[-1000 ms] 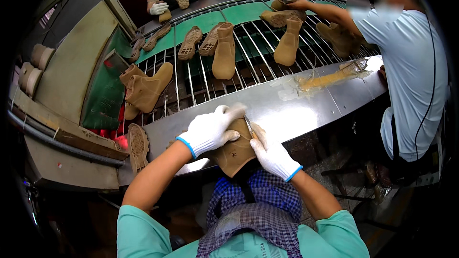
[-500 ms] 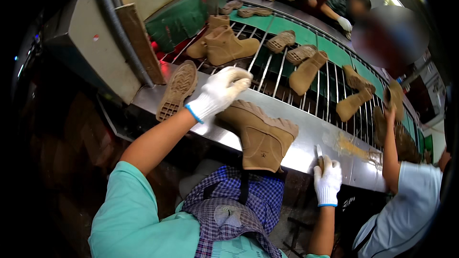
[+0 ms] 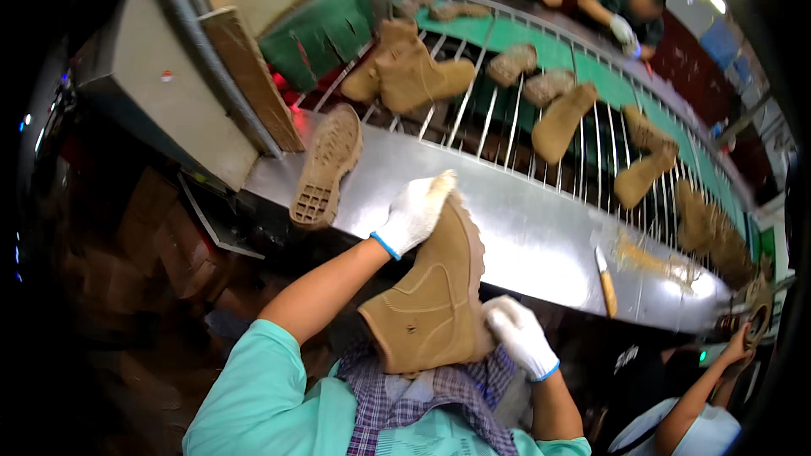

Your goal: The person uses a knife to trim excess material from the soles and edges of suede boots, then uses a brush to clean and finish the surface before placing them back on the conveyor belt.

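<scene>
A tan work boot (image 3: 427,308) is tilted in front of my body, toe up and away, its sole turned right. My left hand (image 3: 414,211) is closed round the toe. My right hand (image 3: 521,338) is curled against the heel end of the sole, its fingertips partly hidden. To the right, a knife (image 3: 606,283) with a pale wooden handle lies on the metal ledge (image 3: 524,245), out of both hands. A loose brown sole (image 3: 328,167) with a gridded heel rests at the ledge's left end.
Behind the ledge, a conveyor of metal bars (image 3: 498,118) carries more tan boots (image 3: 422,67) and several boot parts. A grey machine housing (image 3: 186,76) stands left. Co-workers with gloved hands (image 3: 621,29) are across the line; another person's arm (image 3: 705,393) is at lower right.
My right hand has let go of the knife and moved left to the boot's heel. My left hand has taken hold of the toe, and the boot has turned upright off the ledge towards me.
</scene>
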Motion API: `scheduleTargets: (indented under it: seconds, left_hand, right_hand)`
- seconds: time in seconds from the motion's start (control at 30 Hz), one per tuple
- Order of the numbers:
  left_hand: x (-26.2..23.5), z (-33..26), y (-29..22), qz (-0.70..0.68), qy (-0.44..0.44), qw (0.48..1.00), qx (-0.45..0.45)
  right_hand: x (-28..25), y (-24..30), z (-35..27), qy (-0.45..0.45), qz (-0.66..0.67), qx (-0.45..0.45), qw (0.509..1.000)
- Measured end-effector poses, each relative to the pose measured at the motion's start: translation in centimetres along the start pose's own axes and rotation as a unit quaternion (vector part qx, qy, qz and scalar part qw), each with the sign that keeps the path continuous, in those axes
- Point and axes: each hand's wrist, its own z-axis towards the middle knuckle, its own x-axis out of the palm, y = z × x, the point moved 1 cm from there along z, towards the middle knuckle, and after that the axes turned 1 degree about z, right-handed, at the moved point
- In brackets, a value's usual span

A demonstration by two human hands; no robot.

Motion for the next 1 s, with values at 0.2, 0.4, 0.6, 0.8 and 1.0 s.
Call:
scheduleTargets:
  seconds: [0.2,0.4,0.6,0.8,1.0]
  left_hand:
    - [2.2,-1.9,-5.0,0.094,0.085,0.989,0.076]
    - [2.1,-1.3,-4.0,0.020,0.082,0.995,0.054]
    - [0.9,-1.8,-3.2,-0.014,0.098,0.995,0.013]
    - [-2.2,-3.3,-1.2,0.257,-0.076,0.946,0.183]
    - [-3.4,-4.3,-0.1,0.345,-0.106,0.901,0.242]
  right_hand:
    - [3.0,-3.7,-0.8,-0.002,0.140,0.056,0.989]
    - [5.6,-4.5,4.0,0.170,0.505,0.094,0.841]
    - [5.5,-0.4,3.6,0.111,0.454,0.093,0.879]
    - [-7.2,-3.6,1.4,-0.223,0.449,0.026,0.865]
    - [-37.3,-0.7,6.1,-0.485,0.298,-0.210,0.795]
